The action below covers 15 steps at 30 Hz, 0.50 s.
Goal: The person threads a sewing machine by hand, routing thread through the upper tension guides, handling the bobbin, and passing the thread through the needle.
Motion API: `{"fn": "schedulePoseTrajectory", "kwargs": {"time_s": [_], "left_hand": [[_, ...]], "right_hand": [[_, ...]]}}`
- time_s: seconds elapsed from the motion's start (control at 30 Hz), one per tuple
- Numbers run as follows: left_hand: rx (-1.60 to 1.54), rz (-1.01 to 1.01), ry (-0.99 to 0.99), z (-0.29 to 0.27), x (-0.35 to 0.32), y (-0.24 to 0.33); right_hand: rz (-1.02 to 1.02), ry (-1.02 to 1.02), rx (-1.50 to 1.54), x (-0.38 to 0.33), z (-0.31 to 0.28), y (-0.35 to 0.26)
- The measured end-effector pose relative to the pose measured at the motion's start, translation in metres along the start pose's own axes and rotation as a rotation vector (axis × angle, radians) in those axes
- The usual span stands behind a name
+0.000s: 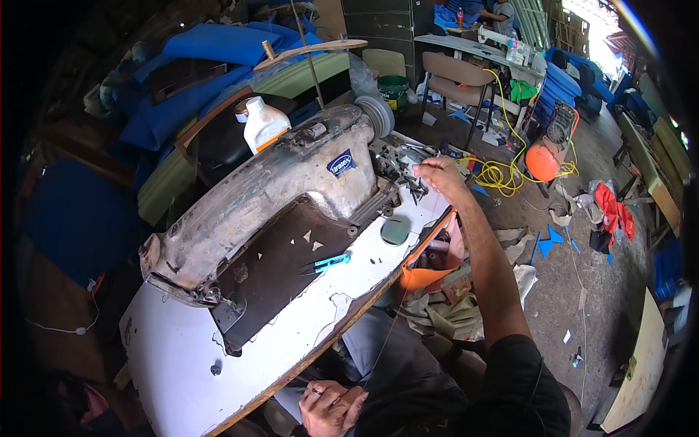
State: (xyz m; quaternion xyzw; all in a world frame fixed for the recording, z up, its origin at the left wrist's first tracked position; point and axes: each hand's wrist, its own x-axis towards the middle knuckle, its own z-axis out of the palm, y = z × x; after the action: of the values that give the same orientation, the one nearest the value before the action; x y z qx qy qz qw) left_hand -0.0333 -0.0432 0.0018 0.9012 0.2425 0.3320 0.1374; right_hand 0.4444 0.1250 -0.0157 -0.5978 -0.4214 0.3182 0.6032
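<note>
The right hand (435, 173) was at metal parts (399, 159) heaped beside the sewing machine (255, 197) on the counter (167, 379), fingers bunched; the left hand (331, 408) curled near the lap. Whether either grasped anything, I couldn't tell. An orange pouch (419, 279) held cylindrical pieces (437, 258).

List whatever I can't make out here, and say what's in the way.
All in the head view:
- Right hand: whether its grip holds anything; too small, and covered by the hand itself.
- Metal parts: each one's shape; too small and jumbled.
- White bottle: its base, hidden behind the sewing machine.
- Left hand: its forearm, cut off by the lower edge.
</note>
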Motion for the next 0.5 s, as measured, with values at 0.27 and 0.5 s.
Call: {"fn": "schedulePoseTrajectory", "kwargs": {"time_s": [0.27,0.5], "left_hand": [[-0.009,-0.004,-0.011,0.001,0.001,-0.001],[0.042,-0.071,0.01,-0.005,0.0,-0.007]], "right_hand": [[0.035,0.032,0.019,0.002,0.001,0.001],[0.1,-0.067,-0.047,0.016,0.001,-0.016]]}}
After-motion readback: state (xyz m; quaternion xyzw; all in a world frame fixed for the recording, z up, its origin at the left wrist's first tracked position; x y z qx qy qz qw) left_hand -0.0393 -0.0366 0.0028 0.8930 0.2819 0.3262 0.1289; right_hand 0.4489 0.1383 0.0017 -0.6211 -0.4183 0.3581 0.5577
